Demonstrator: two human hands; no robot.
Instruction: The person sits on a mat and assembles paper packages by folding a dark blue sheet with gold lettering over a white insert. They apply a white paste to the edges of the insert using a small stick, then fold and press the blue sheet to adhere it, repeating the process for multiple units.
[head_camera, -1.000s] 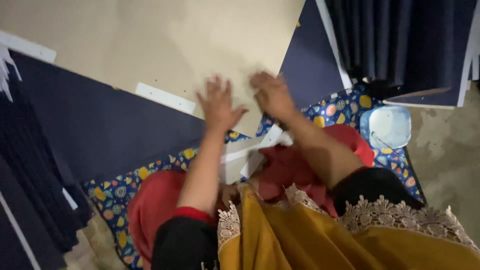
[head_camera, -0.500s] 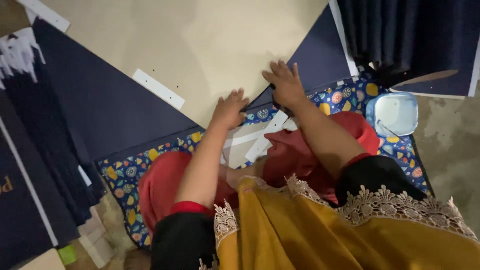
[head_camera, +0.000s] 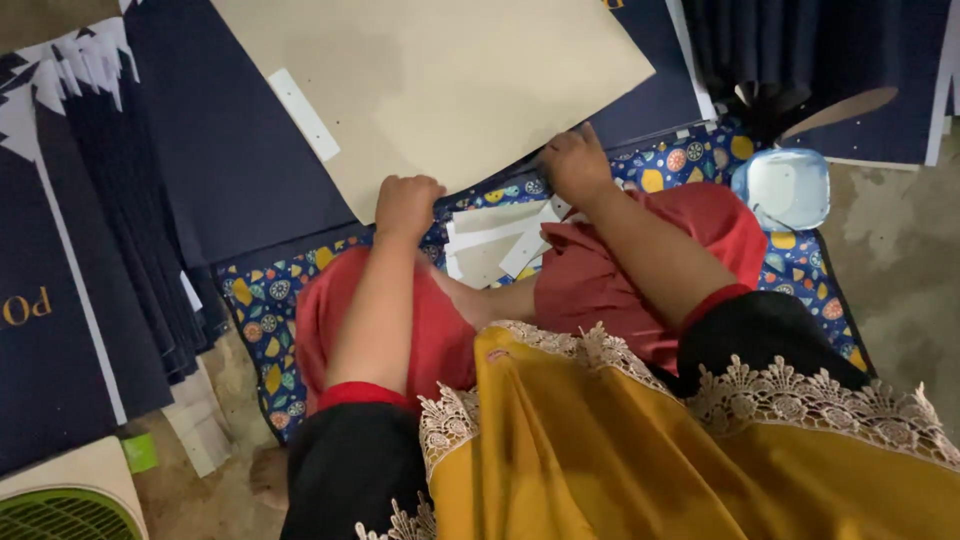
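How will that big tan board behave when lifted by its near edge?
The tan board probably stays fairly stiff: its edges look straight while both the left hand and right hand grip its near edge. Likely light for its size, being thin. Being so wide, it may sag or swing.

Both hands, the left and right, have closed from flat-spread to gripping the near edge of the large beige cardboard sheet, lifted off the dark navy sheet

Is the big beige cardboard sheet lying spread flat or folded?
Spread flat: the beige cardboard sheet shows no fold, both hands gripping its near edge.
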